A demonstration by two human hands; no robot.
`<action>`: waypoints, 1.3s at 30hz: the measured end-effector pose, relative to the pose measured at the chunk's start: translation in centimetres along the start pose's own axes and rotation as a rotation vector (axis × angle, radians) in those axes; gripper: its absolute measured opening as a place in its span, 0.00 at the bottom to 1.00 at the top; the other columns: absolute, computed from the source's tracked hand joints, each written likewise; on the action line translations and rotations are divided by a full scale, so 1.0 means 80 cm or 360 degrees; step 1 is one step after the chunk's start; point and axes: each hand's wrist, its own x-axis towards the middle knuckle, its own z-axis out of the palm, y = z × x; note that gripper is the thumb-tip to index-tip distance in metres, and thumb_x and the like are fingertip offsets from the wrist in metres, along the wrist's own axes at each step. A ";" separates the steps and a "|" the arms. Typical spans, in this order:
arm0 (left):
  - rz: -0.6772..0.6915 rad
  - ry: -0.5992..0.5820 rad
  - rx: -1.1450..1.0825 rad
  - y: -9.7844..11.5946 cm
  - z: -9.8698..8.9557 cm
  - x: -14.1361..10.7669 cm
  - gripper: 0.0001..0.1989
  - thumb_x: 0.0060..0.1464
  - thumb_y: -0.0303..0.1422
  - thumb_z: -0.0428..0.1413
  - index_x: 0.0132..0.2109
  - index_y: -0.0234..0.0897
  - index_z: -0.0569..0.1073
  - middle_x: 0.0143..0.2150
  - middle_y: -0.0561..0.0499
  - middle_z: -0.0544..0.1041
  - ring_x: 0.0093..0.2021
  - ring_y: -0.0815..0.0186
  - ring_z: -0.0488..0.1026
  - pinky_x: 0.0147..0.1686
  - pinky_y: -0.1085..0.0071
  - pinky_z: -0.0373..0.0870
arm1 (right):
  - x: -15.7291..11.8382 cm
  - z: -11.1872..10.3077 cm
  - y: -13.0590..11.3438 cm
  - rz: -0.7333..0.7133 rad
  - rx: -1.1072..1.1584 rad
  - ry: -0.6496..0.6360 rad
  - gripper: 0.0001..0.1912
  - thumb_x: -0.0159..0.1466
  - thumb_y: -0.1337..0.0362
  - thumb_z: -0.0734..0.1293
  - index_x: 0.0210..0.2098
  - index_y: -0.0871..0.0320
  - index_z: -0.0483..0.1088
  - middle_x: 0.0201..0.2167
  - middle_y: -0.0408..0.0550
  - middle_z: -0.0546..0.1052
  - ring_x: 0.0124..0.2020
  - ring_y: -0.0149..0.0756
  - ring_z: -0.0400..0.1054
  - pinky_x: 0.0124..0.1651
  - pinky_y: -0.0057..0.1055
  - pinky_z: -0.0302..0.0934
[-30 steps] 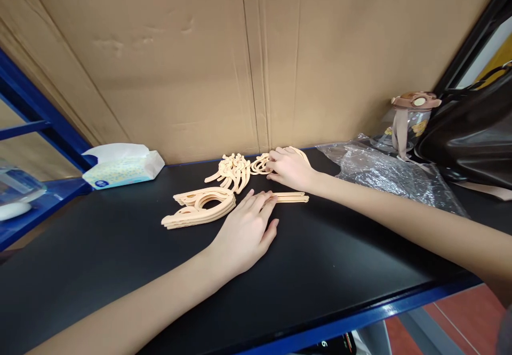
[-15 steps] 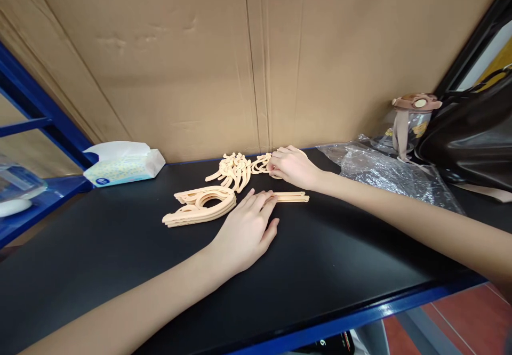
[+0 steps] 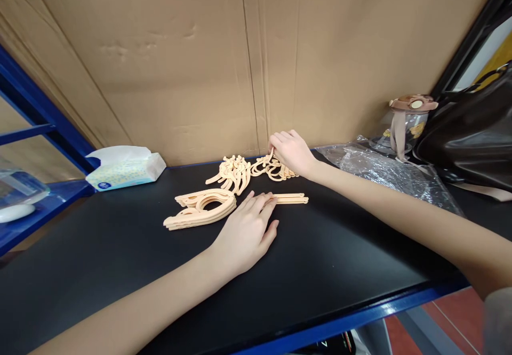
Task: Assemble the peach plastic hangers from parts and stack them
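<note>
Several beige plastic folding-hanger arms (image 3: 200,219) lie stacked on the black tabletop. My left hand (image 3: 246,232) rests beside them, fingers stretched over a set of straight beige bars (image 3: 294,199) that stick out to the right of my fingertips. Behind, against the cardboard, is a heap of curved beige pieces (image 3: 236,172). Beige hooks (image 3: 276,172) are piled to its right. Above that pile, my right hand (image 3: 293,151) is closed in a pinch on one beige hook (image 3: 272,154), mostly hidden by the fingers.
A tissue pack (image 3: 126,168) sits at the back left, near the blue frame (image 3: 68,136). To the right are a crumpled clear plastic bag (image 3: 372,168), a bottle with a brown lid (image 3: 412,115) and a dark leather bag (image 3: 472,131). Cardboard (image 3: 180,78) stands along the back.
My right hand has risen from the hook pile with a hook between its fingers, uncovering more of the pile. My left hand stays in place on the bars.
</note>
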 end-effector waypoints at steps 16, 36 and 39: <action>-0.0043 0.0009 -0.0043 0.001 0.002 0.000 0.21 0.62 0.32 0.46 0.59 0.26 0.63 0.59 0.38 0.68 0.60 0.52 0.64 0.60 0.53 0.60 | -0.094 -0.048 -0.012 0.0587 0.1811 -0.0097 0.14 0.56 0.55 0.71 0.29 0.60 0.71 0.29 0.47 0.78 0.30 0.33 0.71 0.38 0.33 0.65; 0.0124 0.0117 -0.0500 0.004 -0.004 0.011 0.06 0.64 0.34 0.48 0.41 0.37 0.67 0.45 0.49 0.72 0.54 0.59 0.63 0.54 0.59 0.61 | -0.111 -0.049 -0.025 0.0248 0.1214 -0.0169 0.03 0.62 0.67 0.66 0.32 0.59 0.72 0.30 0.43 0.77 0.30 0.29 0.68 0.36 0.26 0.61; 0.0092 0.0066 -0.0511 0.006 -0.005 0.011 0.07 0.63 0.34 0.49 0.36 0.37 0.66 0.40 0.50 0.72 0.45 0.61 0.65 0.44 0.62 0.63 | -0.112 -0.049 -0.021 0.0095 0.1054 -0.0195 0.05 0.63 0.69 0.64 0.35 0.57 0.72 0.33 0.43 0.76 0.34 0.31 0.69 0.39 0.28 0.61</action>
